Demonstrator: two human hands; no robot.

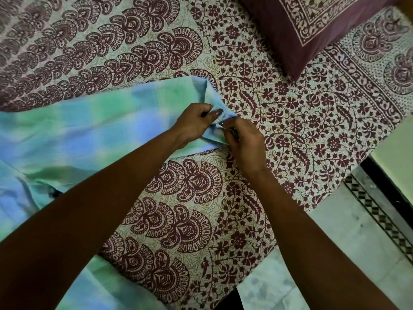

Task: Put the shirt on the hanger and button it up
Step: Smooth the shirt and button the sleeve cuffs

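Where the maroon-and-cream block-printed cotton bedspread (279,121) is spread out, the blue-and-green tie-dyed fabric shirt (89,130) is laid flat across its left side, and a maroon printed pillow (290,41) is noted at the far right. A narrow end of the shirt is pinched by the left hand (192,126) and by the right hand (245,144), held close together.

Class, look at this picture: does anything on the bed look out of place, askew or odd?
The shirt lies rumpled on the bedsheet, bunched where the left hand and right hand pinch it. No hanger is visible.
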